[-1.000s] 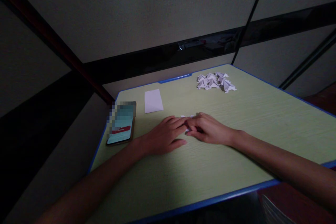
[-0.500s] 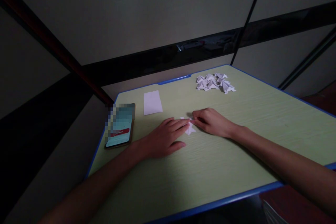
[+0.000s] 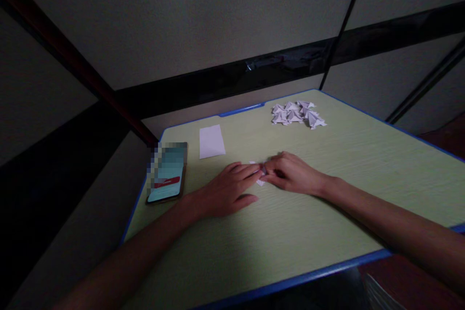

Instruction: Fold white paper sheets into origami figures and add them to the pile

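Note:
A small white folded paper figure lies on the table between my hands, mostly covered by fingers. My left hand rests flat on its left side, fingers stretched out and thumb apart. From the right, my right hand has its thumb and index finger closed on the paper's right part; the other fingers are curled in. Several finished-looking folded paper figures, shaped like frogs, stand in a group at the back right. A plain white sheet of paper lies behind my left hand.
A phone with a lit screen, partly blurred out, lies at the table's left edge. The pale green table has a blue rim. Behind it rise light panels with a glossy black band.
My right hand has shifted slightly left and toward me, its thumb and index finger now over the paper's right part. My left hand has stayed nearly still.

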A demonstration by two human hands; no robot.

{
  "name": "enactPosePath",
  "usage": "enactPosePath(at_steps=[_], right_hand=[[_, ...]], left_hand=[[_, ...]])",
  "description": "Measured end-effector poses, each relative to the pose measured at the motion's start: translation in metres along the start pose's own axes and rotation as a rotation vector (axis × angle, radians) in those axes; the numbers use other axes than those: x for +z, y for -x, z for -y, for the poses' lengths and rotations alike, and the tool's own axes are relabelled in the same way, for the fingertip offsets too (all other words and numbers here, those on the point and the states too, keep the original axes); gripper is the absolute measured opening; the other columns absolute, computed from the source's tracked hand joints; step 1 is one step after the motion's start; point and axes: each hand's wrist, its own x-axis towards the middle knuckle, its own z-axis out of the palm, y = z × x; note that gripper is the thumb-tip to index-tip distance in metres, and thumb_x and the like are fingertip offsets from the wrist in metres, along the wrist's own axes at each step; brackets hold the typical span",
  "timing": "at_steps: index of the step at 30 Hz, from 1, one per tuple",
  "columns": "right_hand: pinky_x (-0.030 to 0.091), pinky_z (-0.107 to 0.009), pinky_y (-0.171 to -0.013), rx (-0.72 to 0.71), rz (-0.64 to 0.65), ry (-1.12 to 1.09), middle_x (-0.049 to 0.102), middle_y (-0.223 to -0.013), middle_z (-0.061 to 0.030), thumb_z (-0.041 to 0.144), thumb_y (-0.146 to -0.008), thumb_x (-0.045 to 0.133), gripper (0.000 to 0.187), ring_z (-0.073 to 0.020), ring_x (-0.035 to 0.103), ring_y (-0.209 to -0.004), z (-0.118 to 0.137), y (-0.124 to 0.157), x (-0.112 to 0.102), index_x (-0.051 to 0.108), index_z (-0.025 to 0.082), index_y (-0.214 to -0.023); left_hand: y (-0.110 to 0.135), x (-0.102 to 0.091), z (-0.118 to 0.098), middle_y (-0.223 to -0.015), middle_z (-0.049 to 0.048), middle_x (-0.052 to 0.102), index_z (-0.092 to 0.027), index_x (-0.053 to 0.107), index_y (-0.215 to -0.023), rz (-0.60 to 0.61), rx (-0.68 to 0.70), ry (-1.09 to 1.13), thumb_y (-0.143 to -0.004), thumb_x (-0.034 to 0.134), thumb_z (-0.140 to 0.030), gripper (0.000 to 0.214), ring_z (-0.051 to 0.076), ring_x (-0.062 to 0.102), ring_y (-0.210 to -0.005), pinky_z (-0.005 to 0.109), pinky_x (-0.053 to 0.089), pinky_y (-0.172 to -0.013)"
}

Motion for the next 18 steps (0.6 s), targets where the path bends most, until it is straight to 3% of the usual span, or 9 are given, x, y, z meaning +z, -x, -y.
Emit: enactPosePath(at_steps=[5, 9, 11, 13, 18], right_hand=[[0.023, -0.022, -0.053, -0.006, 0.021, -0.023, 0.044, -0.051, 0.0023, 0.032, -0.077, 0.046, 0.028, -0.0081, 0.037, -0.049, 0.009, -0.002, 0.002, 0.042, 0.016, -0.054], [0.022, -0.021, -0.048, 0.034, 0.048, -0.166, 0.040, -0.049, 0.0040, 0.043, -0.065, 0.058, 0.039, -0.0067, 0.034, -0.046, 0.006, -0.002, -0.001, 0.035, 0.016, -0.049], [0.022, -0.019, -0.045, 0.056, 0.062, -0.319, 0.038, -0.048, 0.0047, 0.040, -0.068, 0.055, 0.036, -0.0060, 0.032, -0.045, 0.000, -0.003, -0.003, 0.035, 0.016, -0.050], [0.024, -0.018, -0.044, 0.131, -0.025, -0.391, 0.034, -0.048, 0.0052, 0.036, -0.075, 0.047, 0.031, -0.0058, 0.030, -0.044, -0.007, -0.003, -0.005, 0.037, 0.016, -0.053], [0.024, -0.019, -0.045, 0.166, -0.054, -0.303, 0.038, -0.047, 0.0048, 0.023, -0.072, 0.050, 0.021, -0.0055, 0.032, -0.044, -0.013, -0.005, -0.005, 0.042, 0.015, -0.054]], left_hand=[[-0.001, 0.000, 0.001, -0.123, 0.0151, 0.039, -0.010, 0.039, -0.116, -0.030, 0.017, 0.013, -0.080, 0.038, -0.034, 0.044, 0.022, 0.032, -0.116, 0.037, 0.021, -0.098], [-0.001, 0.000, 0.001, -0.127, 0.0153, 0.036, -0.009, 0.031, -0.123, -0.024, 0.026, 0.018, -0.080, 0.036, -0.035, 0.049, 0.022, 0.028, -0.119, 0.038, 0.019, -0.099], [0.000, 0.000, 0.001, -0.131, 0.0138, 0.032, -0.011, 0.029, -0.124, -0.002, 0.024, 0.025, -0.081, 0.035, -0.034, 0.049, 0.021, 0.024, -0.121, 0.038, 0.016, -0.100], [0.002, -0.001, 0.001, -0.134, 0.0122, 0.026, -0.013, 0.027, -0.126, 0.016, 0.022, 0.034, -0.082, 0.033, -0.033, 0.049, 0.021, 0.020, -0.123, 0.039, 0.015, -0.101], [0.003, -0.003, -0.002, -0.133, 0.0140, 0.026, -0.012, 0.028, -0.126, 0.004, 0.010, 0.060, -0.081, 0.036, -0.030, 0.049, 0.021, 0.020, -0.123, 0.039, 0.017, -0.100]])
